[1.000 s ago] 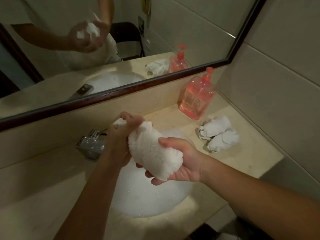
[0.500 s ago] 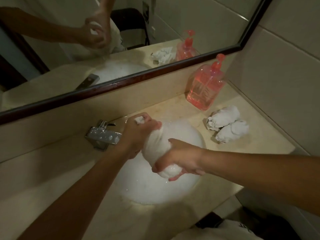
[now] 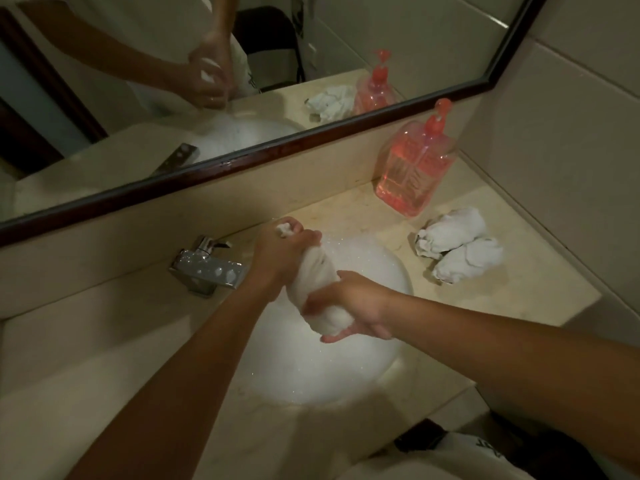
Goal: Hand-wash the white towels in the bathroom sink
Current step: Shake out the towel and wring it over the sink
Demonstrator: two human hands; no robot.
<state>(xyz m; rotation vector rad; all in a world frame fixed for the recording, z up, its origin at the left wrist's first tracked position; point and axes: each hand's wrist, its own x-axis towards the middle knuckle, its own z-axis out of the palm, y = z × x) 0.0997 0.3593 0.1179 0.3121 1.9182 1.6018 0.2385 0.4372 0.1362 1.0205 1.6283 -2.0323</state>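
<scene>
White towel twisted tight (tip poking out), left hand and right hand grip clenched round it.

A pink soap bottle stands below the dark-framed mirror.

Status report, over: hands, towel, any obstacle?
Left hand and right hand both grip one white towel, twisted, above the foamy sink. Two rolled towels lie on the counter beside it. No obstacle seen.
</scene>
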